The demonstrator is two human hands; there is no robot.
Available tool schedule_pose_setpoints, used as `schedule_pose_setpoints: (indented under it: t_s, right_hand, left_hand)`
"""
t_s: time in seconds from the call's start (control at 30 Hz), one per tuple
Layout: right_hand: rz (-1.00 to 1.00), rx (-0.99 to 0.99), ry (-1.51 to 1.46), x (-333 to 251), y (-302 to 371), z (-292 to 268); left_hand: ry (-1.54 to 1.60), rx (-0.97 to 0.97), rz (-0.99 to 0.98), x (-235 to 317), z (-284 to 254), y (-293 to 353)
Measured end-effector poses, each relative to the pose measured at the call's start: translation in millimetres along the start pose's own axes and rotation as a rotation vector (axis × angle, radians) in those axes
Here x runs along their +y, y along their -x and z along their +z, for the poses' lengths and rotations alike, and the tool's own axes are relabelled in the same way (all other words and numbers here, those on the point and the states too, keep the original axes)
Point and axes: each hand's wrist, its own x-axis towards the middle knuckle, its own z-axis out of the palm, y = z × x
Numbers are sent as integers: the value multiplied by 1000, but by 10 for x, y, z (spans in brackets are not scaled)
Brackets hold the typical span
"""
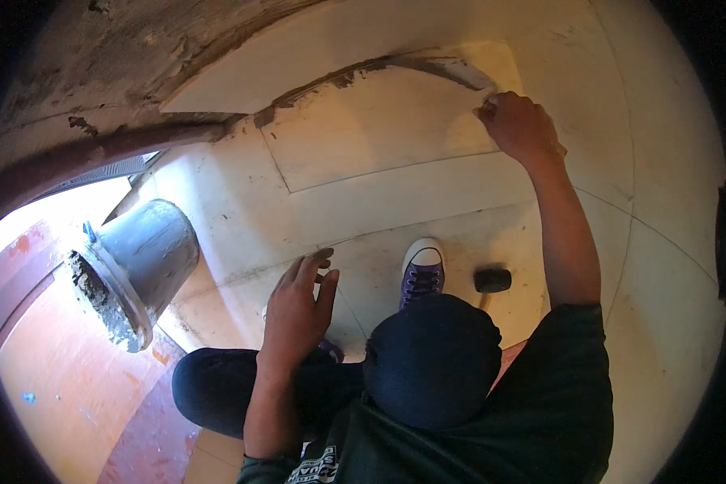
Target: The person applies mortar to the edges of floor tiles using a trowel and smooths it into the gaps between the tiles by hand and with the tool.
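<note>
My right hand (522, 127) is closed at the far end of a pale floor tile (379, 121), with the arm stretched out. What looks like a trowel (458, 71) reaches left from the fist, its blade smeared grey; the handle is hidden in my fingers. The blade lies along a mortar-filled joint (315, 90) at the tile's far edge. My left hand (297, 302) hangs above my bent knee, fingers loosely apart and holding nothing. A mallet (492, 280) with a black head lies on the floor beside my purple shoe (423, 270).
At the left stands a grey bucket (155, 246), mortar caked around its mouth. Rough, bare ground (121, 64) lies beyond the tiles at the far left, bordered by a curved dark reddish edge (113, 157). A stained, reddish-orange surface (81, 371) covers the near left.
</note>
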Motion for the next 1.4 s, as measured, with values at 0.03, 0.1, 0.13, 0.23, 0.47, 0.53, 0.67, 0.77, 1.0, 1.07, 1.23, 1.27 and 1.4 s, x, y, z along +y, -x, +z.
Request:
schedule_pose_setpoints:
  t_s: [0.03, 0.1, 0.13, 0.23, 0.47, 0.53, 0.67, 0.77, 1.0, 1.07, 1.23, 1.27, 1.4]
  right_hand:
    - [-8, -7, -35, 34, -7, -14]
    - [-14, -13, -69, 63, -11, -69]
    - [9, -55, -76, 67, -9, -107]
    - [23, -43, -59, 161, -22, -86]
    - [36, 72, 4, 356, -145, 20]
    - [21, 101, 34, 414, -185, -10]
    - [-23, 141, 94, 405, -286, -109]
    - [-72, 302, 186, 395, -337, -208]
    - [-193, 529, 261, 404, -177, -117]
    - [-101, 417, 192, 404, -27, -58]
    - [-105, 373, 44, 455, 139, 394]
    - [-136, 337, -43, 397, 220, 434]
    - [-238, 227, -435, 51, 570, 618]
  left_hand:
    - [-6, 15, 1, -4, -1, 5]
    - [-6, 15, -6, 25, -26, 22]
    - [-6, 15, -16, 30, -27, 23]
    - [-7, 19, -5, 9, -14, 14]
    - [-4, 7, 9, 19, -11, 5]
    - [-17, 1, -6, 35, -24, 12]
    - [-32, -2, 3, 30, -15, 15]
    - [-21, -1, 15, 25, -2, 16]
    - [-9, 23, 14, 6, -28, 54]
    - [-4, 17, 22, 2, -17, 49]
    - [-13, 5, 53, 58, -62, 58]
    - [-6, 5, 64, 47, -78, 76]
    - [-90, 62, 143, 88, -193, 264]
